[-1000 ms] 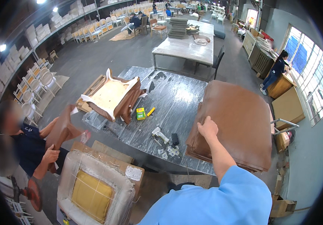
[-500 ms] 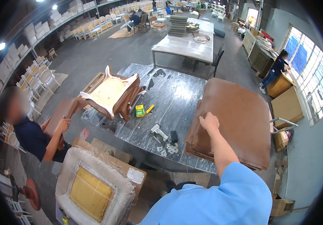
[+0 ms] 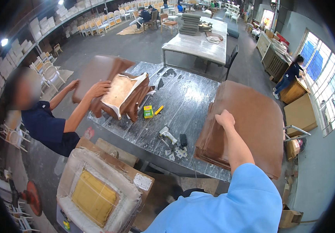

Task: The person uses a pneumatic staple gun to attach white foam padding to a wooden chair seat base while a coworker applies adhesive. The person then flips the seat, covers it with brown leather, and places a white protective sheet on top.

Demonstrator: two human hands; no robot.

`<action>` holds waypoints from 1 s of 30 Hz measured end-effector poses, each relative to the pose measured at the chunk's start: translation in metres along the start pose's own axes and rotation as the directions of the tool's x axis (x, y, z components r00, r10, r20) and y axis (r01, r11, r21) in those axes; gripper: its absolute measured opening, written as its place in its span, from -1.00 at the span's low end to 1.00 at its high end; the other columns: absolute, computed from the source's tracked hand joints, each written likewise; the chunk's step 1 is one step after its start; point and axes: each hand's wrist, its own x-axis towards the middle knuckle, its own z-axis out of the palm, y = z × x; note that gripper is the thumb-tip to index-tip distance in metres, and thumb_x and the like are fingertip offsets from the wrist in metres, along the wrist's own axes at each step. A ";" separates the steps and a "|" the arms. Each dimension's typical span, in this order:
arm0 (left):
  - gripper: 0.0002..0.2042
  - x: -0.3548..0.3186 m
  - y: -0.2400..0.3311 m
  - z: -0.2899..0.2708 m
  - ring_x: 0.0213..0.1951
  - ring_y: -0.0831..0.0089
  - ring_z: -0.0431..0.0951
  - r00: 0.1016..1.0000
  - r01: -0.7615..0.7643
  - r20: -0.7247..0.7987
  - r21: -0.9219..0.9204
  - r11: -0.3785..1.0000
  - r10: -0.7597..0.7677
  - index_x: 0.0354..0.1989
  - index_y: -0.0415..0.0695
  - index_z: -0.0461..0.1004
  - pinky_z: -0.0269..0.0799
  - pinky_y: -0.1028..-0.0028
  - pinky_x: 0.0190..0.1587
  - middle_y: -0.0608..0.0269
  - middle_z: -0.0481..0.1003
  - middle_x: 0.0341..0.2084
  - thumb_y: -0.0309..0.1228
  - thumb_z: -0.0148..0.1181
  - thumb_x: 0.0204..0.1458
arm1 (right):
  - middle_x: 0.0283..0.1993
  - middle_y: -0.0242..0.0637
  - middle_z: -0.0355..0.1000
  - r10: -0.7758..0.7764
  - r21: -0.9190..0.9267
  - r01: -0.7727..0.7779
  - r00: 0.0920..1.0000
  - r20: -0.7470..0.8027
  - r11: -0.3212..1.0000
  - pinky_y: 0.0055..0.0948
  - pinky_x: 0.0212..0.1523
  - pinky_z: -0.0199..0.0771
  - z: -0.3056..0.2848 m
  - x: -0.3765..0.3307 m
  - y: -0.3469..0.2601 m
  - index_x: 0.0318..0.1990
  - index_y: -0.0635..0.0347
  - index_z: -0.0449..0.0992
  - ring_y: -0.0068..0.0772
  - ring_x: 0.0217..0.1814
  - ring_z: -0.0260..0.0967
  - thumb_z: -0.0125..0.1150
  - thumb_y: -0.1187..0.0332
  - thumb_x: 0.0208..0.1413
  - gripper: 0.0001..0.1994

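My right hand is closed at the left edge of a stack of brown leather-like sheets, its fingers pinching the top sheet's edge. My left hand is out of view. Across the table's left end, a co-worker's hands handle a brown panel, blurred by motion. Next to it lies a stack of brown-covered seat pads, the top one showing a pale board with white edging.
On the metal-topped table lie a green-yellow box, a yellow cutter, a staple gun and a black block. A padded seat frame with yellow centre stands front left. Another table stands behind.
The co-worker has swung the brown panel up and over the seat stack, leaning inward. My right hand stays at the sheets' left edge; the view has shifted slightly.
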 end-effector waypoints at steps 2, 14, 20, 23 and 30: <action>-0.62 0.002 0.001 0.001 -0.05 -0.23 0.68 0.999 0.022 0.023 -0.007 1.000 -0.022 0.20 -0.06 0.66 0.56 -0.24 0.07 -0.04 0.72 -0.01 -0.21 0.18 0.30 | 0.29 0.11 0.66 0.008 0.028 -0.008 1.000 0.005 1.000 0.04 0.35 0.61 -0.002 0.001 -0.002 0.27 0.24 0.65 0.15 0.37 0.62 0.22 0.05 0.23 -0.43; -0.63 0.007 0.015 0.006 0.11 -0.21 0.62 0.984 0.101 0.153 -0.060 0.993 -0.091 0.16 0.04 0.72 0.52 -0.23 0.19 0.03 0.73 0.02 -0.19 0.22 0.24 | 0.27 0.16 0.66 -0.020 -0.031 0.018 0.995 -0.097 0.999 0.10 0.33 0.63 -0.003 0.013 -0.009 0.23 0.25 0.66 0.19 0.36 0.63 0.21 0.08 0.24 -0.47; -0.63 0.003 -0.013 -0.015 0.19 -0.20 0.59 0.896 0.306 0.357 -0.066 0.950 -0.264 0.14 0.09 0.74 0.51 -0.22 0.25 0.07 0.73 0.04 -0.18 0.24 0.21 | 0.30 0.07 0.66 -0.149 -0.194 0.139 0.988 -0.034 0.971 0.07 0.36 0.64 0.006 0.013 -0.047 0.24 0.17 0.68 0.16 0.38 0.62 0.29 0.09 0.27 -0.51; -0.58 0.019 0.015 0.000 0.38 -0.25 0.44 0.769 0.476 0.496 -0.021 0.879 -0.404 0.30 -0.01 0.65 0.34 -0.16 0.45 0.05 0.59 0.29 -0.27 0.21 0.28 | 0.29 0.10 0.67 -0.178 -0.091 0.171 0.981 -0.074 0.981 0.11 0.36 0.62 -0.015 0.019 -0.023 0.28 0.15 0.70 0.22 0.39 0.61 0.21 -0.02 0.33 -0.45; -0.61 0.030 0.010 0.001 0.65 -0.28 0.09 0.785 0.565 0.373 -0.103 0.818 -0.495 0.27 -0.03 0.72 0.08 -0.28 0.60 0.23 0.58 0.42 -0.31 0.23 0.32 | 0.37 0.25 0.58 -0.007 -0.022 0.006 0.999 -0.054 1.000 0.13 0.47 0.49 0.000 0.048 -0.025 0.28 0.30 0.66 0.33 0.48 0.50 0.12 0.09 0.24 -0.41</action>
